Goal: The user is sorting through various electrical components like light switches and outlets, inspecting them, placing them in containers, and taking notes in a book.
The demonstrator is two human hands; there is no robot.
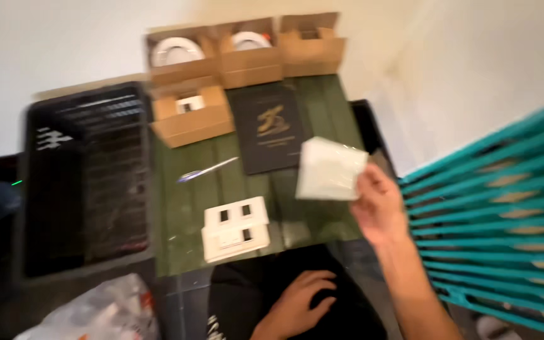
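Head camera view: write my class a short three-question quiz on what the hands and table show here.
1. True or false: the right hand holds a white square packet above the green table.
2. What does the left hand rest on?
A. the black crate
B. the person's dark lap
C. the pen
3. How many open cardboard boxes stand at the table's far end?

Key
1. True; its fingers pinch the packet's edge.
2. B
3. Four: three in a row, one in front.
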